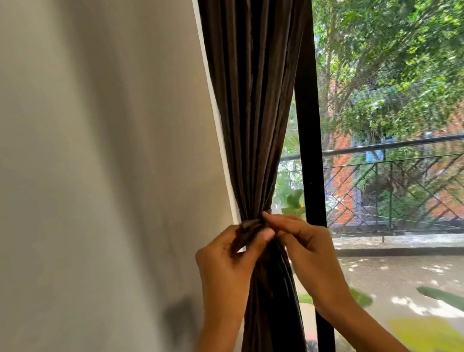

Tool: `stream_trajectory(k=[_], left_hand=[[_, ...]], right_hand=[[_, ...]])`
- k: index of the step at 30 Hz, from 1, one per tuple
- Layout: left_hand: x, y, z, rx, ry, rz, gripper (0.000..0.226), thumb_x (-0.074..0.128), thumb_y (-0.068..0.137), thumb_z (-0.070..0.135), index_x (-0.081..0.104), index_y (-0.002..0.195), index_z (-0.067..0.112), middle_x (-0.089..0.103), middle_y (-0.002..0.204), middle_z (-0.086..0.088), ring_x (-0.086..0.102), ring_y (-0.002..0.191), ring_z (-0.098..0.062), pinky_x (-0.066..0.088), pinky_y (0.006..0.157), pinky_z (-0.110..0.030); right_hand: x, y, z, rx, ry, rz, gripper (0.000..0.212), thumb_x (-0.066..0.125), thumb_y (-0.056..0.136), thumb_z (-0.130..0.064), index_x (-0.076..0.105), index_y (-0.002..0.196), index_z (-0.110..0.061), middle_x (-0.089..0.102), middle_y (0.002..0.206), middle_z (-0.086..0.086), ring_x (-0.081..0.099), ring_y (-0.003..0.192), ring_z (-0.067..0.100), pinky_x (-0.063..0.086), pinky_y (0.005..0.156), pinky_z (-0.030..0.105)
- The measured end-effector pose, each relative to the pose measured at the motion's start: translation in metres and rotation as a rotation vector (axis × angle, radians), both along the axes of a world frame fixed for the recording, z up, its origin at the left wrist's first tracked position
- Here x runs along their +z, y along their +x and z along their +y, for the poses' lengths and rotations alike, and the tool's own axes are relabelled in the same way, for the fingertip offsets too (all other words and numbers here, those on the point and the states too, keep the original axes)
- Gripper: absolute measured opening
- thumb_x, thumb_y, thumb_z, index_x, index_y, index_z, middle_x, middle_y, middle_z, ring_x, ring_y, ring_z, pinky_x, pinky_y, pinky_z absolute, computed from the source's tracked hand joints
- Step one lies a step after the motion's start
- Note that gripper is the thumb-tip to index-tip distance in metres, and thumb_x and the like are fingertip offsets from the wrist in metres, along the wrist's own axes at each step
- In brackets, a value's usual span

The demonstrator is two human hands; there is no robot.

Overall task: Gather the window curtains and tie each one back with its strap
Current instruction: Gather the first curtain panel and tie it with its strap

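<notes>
A dark brown curtain (255, 86) hangs at the window's left side, gathered into a narrow bunch at waist height. A strap (252, 223) of the same dark cloth wraps that bunch. My left hand (228, 258) pinches the strap's end between thumb and fingers on the wall side. From the window side, my right hand (305, 242) pinches the strap with its fingertips, touching the left thumb. Below the hands the curtain falls in tight folds. The strap's fastening is hidden behind my fingers.
A pale wall (79, 164) fills the left. A black window frame post (310, 152) stands just right of the curtain. Through the glass are a balcony railing (409, 173), trees and a paved yard.
</notes>
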State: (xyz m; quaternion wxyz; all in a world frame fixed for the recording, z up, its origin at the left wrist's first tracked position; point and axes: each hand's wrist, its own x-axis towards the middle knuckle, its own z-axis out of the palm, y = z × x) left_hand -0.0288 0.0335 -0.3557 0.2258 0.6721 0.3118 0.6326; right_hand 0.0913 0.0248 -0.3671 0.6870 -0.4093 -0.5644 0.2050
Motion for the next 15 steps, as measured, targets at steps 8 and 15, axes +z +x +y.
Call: stream_trajectory(k=[8,15], left_hand=[[0.006,-0.007,0.017,0.019,-0.233,-0.088,0.009,0.072,0.081,0.022,0.077,0.087,0.018,0.075,0.075,0.000,0.072,0.074,-0.014,0.059,0.074,-0.036],[0.000,0.000,0.016,0.013,-0.198,-0.087,0.010,0.074,0.078,0.022,0.075,0.088,0.021,0.075,0.076,0.003,0.072,0.074,-0.011,0.058,0.075,-0.031]], right_hand=[[-0.020,0.010,-0.007,-0.099,0.261,-0.425,0.040,0.072,0.079,-0.039,0.066,0.108,-0.013,0.064,0.121,-0.004,0.058,0.115,0.002,0.048,0.095,0.021],[-0.023,0.022,0.005,-0.246,0.380,-0.536,0.010,0.071,0.081,-0.012,0.070,0.087,-0.005,0.064,0.110,0.009,0.058,0.105,0.004,0.045,0.091,0.013]])
